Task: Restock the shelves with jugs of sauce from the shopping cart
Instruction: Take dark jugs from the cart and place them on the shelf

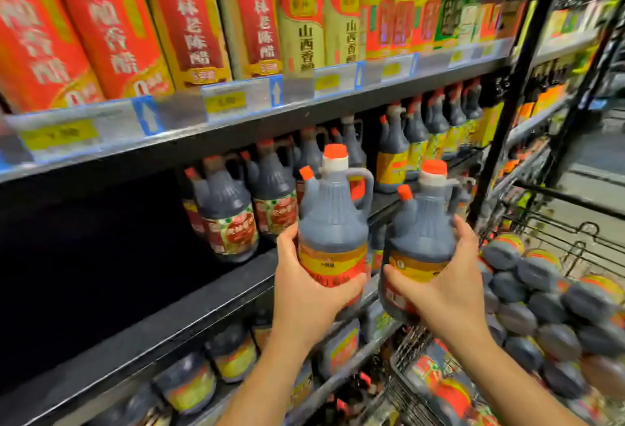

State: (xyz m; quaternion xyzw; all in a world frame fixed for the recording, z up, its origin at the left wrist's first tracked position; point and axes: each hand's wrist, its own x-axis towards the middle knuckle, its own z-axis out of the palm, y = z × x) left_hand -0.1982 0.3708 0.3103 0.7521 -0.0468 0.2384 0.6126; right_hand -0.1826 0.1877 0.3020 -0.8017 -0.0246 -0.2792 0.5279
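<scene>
Two jugs (pixel 333 222) (pixel 422 236), one per hand, left hand (pixel 304 290), right hand (pixel 449 287)

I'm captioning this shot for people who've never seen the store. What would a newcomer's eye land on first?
Two dark, orange-capped jugs held up in the centre draw the eye: the left hand grips the left jug, the right hand the right jug. Tall red bottles crowd the upper left, and a shopping cart at the right is heaped with more jugs.
</scene>
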